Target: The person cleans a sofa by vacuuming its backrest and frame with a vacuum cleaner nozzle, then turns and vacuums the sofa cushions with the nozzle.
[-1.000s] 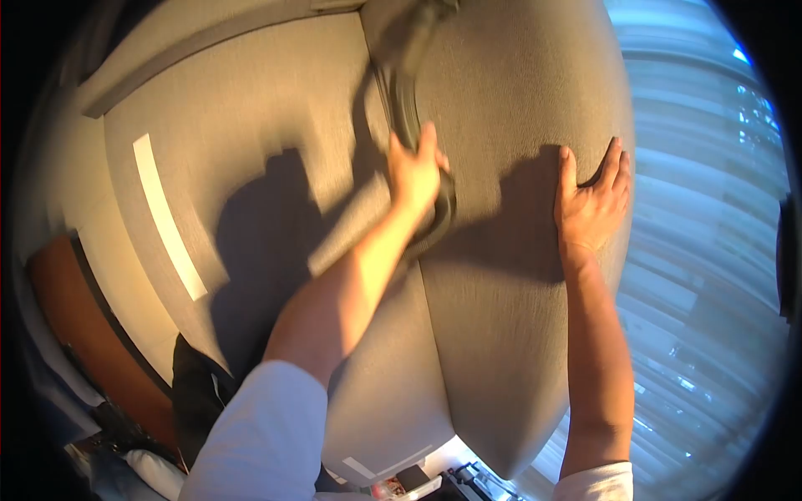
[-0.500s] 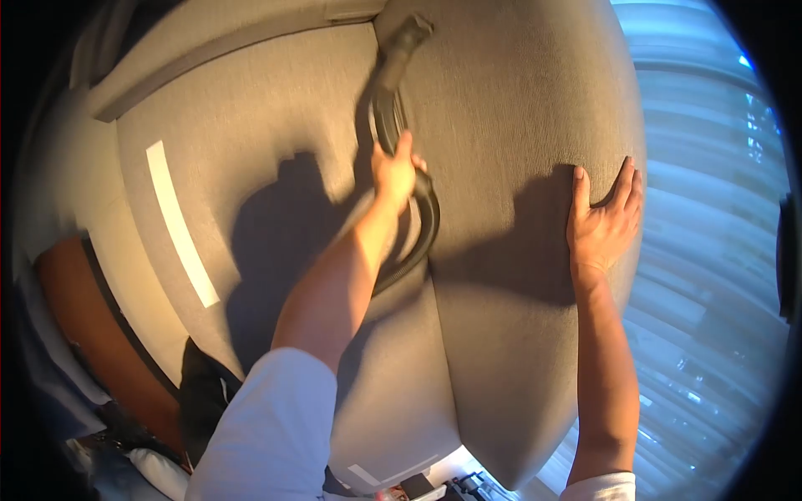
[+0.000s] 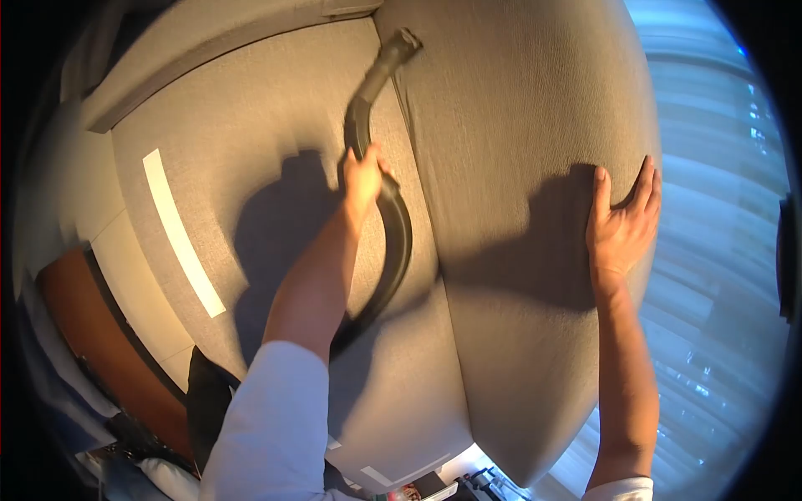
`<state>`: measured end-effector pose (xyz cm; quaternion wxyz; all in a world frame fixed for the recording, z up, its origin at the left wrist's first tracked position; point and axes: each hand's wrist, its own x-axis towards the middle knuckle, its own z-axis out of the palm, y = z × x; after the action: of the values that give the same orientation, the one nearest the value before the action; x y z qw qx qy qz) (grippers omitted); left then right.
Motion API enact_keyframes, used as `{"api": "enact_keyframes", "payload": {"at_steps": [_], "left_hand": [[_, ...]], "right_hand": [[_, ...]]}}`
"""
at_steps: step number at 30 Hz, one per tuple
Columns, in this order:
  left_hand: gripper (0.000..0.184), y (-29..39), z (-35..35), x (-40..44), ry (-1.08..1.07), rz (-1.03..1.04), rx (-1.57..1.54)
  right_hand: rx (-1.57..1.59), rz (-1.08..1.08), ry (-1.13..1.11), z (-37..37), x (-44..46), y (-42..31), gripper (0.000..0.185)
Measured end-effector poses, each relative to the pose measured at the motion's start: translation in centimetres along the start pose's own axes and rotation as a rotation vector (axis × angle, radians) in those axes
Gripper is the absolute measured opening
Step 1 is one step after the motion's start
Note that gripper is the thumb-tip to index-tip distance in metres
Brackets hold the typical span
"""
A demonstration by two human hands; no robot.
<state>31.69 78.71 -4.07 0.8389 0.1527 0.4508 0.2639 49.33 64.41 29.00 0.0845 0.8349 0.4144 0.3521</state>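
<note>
My left hand is closed around the dark handle of a vacuum cleaner hose. Beyond the hand, the bent tube runs up to a nozzle that lies over the backrest close to the seam. Below the hand, the hose curves down and goes out of sight behind my left forearm. My right hand rests palm down on the grey sofa backrest, near its top edge, with thumb and fingers spread. The grey sofa seat lies under the hose, to the left of the backrest.
A bright white strip runs along the seat. At the far left, a brown panel stands beside the pale floor. Blue-lit curtains or blinds hang behind the backrest. Small items sit at the bottom edge.
My left hand has moved left, away from the seam and over the seat, bringing the hose along. The nozzle has shifted slightly down and left. My right hand stays on the backrest; the view shifted a little.
</note>
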Motion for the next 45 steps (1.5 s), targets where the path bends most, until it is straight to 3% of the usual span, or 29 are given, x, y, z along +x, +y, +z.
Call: {"api": "enact_keyframes", "payload": {"at_steps": [1, 3, 4, 5, 6, 8, 10, 12, 17, 18, 19, 20, 22, 23, 25, 27, 29, 30, 31, 33, 35, 36, 38, 39, 42, 44, 45], "left_hand": [[0.029, 1.7, 0.7, 0.5, 0.06, 0.002, 0.061], [0.029, 0.4, -0.6, -0.9, -0.016, -0.014, 0.054], [0.029, -1.0, -1.5, -2.9, -0.105, -0.059, 0.046], [0.029, -3.7, -2.4, -5.0, -0.045, -0.123, -0.066], [0.015, -6.2, -3.2, -7.9, -0.01, -0.182, -0.125], [0.019, -8.4, -5.2, -12.2, 0.005, -0.247, -0.059], [0.018, -6.1, -4.3, -11.1, -0.015, -0.14, -0.019], [0.017, -4.9, -2.8, -3.3, -0.026, -0.008, -0.056], [0.024, 7.2, 0.5, 9.8, -0.045, 0.157, 0.107], [0.029, 7.0, -0.6, 8.6, -0.078, 0.052, 0.253], [0.034, 6.1, -0.2, 6.5, 0.008, -0.016, 0.252], [0.045, 5.1, 0.1, 3.2, -0.042, -0.06, 0.165], [0.028, -0.1, -1.4, -1.9, -0.155, -0.147, -0.075], [0.018, 0.4, 0.0, -7.3, -0.126, -0.177, -0.162], [0.019, -0.3, 1.3, -12.4, -0.189, -0.136, -0.156], [0.034, 2.8, 3.7, -10.2, -0.112, -0.152, -0.225], [0.031, 5.2, 4.8, -2.7, -0.105, 0.022, -0.091], [0.034, 7.6, 5.4, -0.2, -0.049, -0.022, -0.085], [0.044, 9.3, 5.5, 1.2, -0.147, -0.015, -0.104], [0.044, 9.7, 6.5, -1.3, 0.041, -0.131, -0.146], [0.03, 8.8, 5.4, -7.9, -0.185, -0.121, -0.08], [0.028, 6.7, 4.2, -10.8, -0.344, 0.001, -0.053], [0.031, 5.2, 2.8, -17.4, -0.369, -0.121, -0.1], [0.03, 5.6, 3.1, -18.4, -0.381, -0.016, -0.12], [0.027, 10.9, 7.4, -14.5, -0.334, 0.014, -0.066], [0.024, 13.6, 9.8, -10.2, -0.24, 0.156, 0.084], [0.022, 14.6, 10.6, -9.0, -0.257, 0.237, -0.019]], "right_hand": [[0.004, -0.003, 0.006, 0.0, 0.0, 0.0, 0.081], [0.004, 0.0, 0.004, -0.1, -0.2, 0.1, 0.081], [0.004, 0.002, 0.003, -0.2, 0.0, 0.0, 0.081], [0.007, 0.015, 0.012, -0.2, 0.1, 0.0, 0.081], [0.0, 0.006, 0.001, -0.3, 0.1, 0.0, 0.082], [-0.003, -0.008, -0.013, -0.2, 0.1, 0.1, 0.081], [0.009, -0.013, -0.015, -0.2, 0.3, 0.0, 0.081], [0.016, -0.025, -0.017, -0.2, 0.3, 0.1, 0.08], [0.056, -0.014, -0.044, 0.0, 0.2, -0.1, 0.08], [0.052, -0.003, -0.048, -0.2, 0.1, 0.0, 0.08], [0.048, -0.01, -0.049, -0.1, 0.3, 0.0, 0.081], [0.043, -0.016, -0.054, -0.2, 0.4, 0.0, 0.082], [0.026, -0.002, -0.072, -0.6, 0.3, 0.0, 0.083], [0.009, -0.007, -0.087, -0.5, 0.5, -0.1, 0.084], [0.019, 0.016, -0.099, -0.6, 0.8, -0.1, 0.086], [0.015, 0.011, -0.12, -0.6, 0.6, -0.1, 0.087], [0.028, 0.016, -0.101, -0.5, 0.5, 0.0, 0.087], [0.026, 0.022, -0.11, -0.5, 0.5, -0.1, 0.086], [0.025, 0.029, -0.125, -0.5, 0.5, -0.2, 0.086], [0.016, 0.031, -0.128, -0.4, 0.7, -0.3, 0.085], [-0.013, 0.035, -0.125, -1.0, 0.6, 0.1, 0.085], [-0.003, 0.023, -0.136, -0.9, 0.5, 0.2, 0.084], [0.017, 0.023, -0.204, -1.1, 0.6, 0.1, 0.086], [0.015, 0.022, -0.199, -1.9, 1.4, -0.6, 0.086], [0.084, 0.195, -0.411, -2.1, 5.5, -2.9, 0.095], [0.177, 0.097, -0.346, -0.3, 10.9, -5.7, 0.094], [0.118, 0.033, -0.286, 1.0, 13.2, -7.3, 0.091]]}}
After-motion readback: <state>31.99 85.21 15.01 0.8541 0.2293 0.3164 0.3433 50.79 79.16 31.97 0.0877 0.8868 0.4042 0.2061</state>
